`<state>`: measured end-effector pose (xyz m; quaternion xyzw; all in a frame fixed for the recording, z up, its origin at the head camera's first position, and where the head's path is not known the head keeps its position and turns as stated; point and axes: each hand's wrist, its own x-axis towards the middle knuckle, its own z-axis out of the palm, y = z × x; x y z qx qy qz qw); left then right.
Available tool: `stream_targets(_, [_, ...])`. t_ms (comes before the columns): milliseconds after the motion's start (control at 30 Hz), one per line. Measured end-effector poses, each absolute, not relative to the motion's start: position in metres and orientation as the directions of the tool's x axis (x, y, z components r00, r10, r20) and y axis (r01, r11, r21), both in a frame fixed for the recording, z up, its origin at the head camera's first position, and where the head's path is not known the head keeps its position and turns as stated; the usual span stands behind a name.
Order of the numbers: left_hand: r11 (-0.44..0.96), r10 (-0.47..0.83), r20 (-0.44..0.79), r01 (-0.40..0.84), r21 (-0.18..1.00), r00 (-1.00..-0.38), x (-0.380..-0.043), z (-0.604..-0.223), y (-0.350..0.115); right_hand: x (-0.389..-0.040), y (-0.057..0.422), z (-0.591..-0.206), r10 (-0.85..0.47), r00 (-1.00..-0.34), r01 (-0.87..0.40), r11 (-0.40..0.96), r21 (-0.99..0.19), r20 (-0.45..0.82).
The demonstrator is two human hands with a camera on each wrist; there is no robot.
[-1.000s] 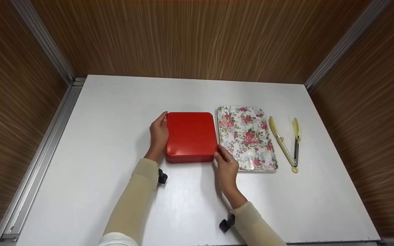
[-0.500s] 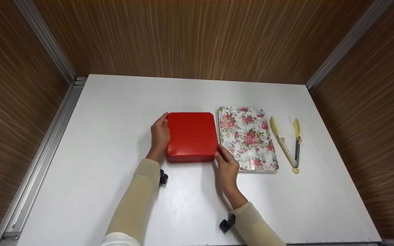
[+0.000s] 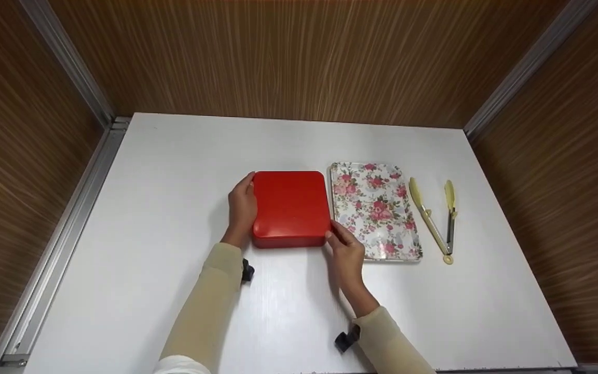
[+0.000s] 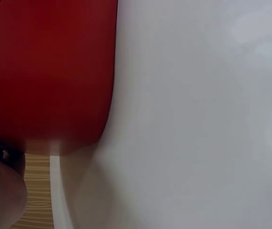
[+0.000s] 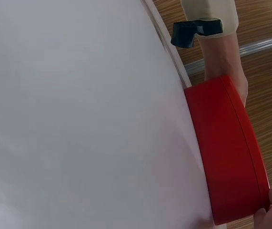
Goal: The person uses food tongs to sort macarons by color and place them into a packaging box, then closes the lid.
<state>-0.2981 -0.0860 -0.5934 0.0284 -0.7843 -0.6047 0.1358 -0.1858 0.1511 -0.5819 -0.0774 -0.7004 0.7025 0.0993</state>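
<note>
A red square box [image 3: 291, 205] with rounded corners sits on the white table in the middle of the head view. A thin lid seam runs along its side in the right wrist view. My left hand [image 3: 242, 208] holds the box's left side, with fingertips near the far left corner. At the near right corner, my right hand [image 3: 347, 254] pinches the box between thumb and fingers. In the left wrist view the red box [image 4: 50, 71] fills the upper left, and part of the left hand [image 4: 2, 193] shows below it. Fingers behind the box's edges are partly hidden.
Just right of the box lies a rectangular floral tray [image 3: 374, 210]. Beyond it are tongs [image 3: 436, 228] with yellow tips, spread apart. The white table [image 3: 174, 171] is bordered by wood-grain panels [image 3: 299, 57] at the back and both sides.
</note>
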Motion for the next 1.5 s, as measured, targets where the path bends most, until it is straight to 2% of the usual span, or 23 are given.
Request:
stream_targets(133, [0.264, -0.223, 0.193, 0.131, 0.956, -0.956, -0.298, -0.593, -0.085, -0.185, 0.152, -0.569, 0.232, -0.972, -0.032, 0.057, -0.998, 0.044])
stream_targets(400, [0.259, -0.204, 0.104, 0.049, 0.965, -0.974, -0.298, -0.587, -0.092, -0.216, 0.158, -0.569, 0.145, -0.983, -0.057, 0.322, -0.945, 0.109])
stream_targets(567, [0.393, -0.210, 0.154, 0.061, 0.918, -0.966, -0.279, -0.571, -0.088, -0.258, 0.157, -0.560, 0.019, -0.989, -0.119, 0.513, -0.850, 0.149])
stream_targets(667, [0.511, -0.128, 0.165, 0.078, 0.856, -0.978, -0.260, -0.568, -0.074, -0.286, 0.153, -0.557, -0.061, -0.989, -0.143, 0.659, -0.738, 0.137])
stream_targets(767, [0.649, -0.020, 0.141, 0.095, 0.755, -0.990, -0.246, -0.571, -0.060, -0.308, 0.147, -0.559, -0.144, -0.981, -0.194, 0.746, -0.637, 0.130])
stream_targets(933, [0.782, 0.024, 0.108, 0.086, 0.618, -0.994, -0.238, -0.579, -0.052, -0.324, 0.138, -0.568, -0.231, -0.971, -0.229, 0.804, -0.549, 0.068])
stream_targets(1500, [0.779, -0.017, 0.120, 0.063, 0.623, -0.993, -0.240, -0.587, -0.053, -0.325, 0.130, -0.572, -0.168, -0.985, -0.154, 0.797, -0.583, 0.031])
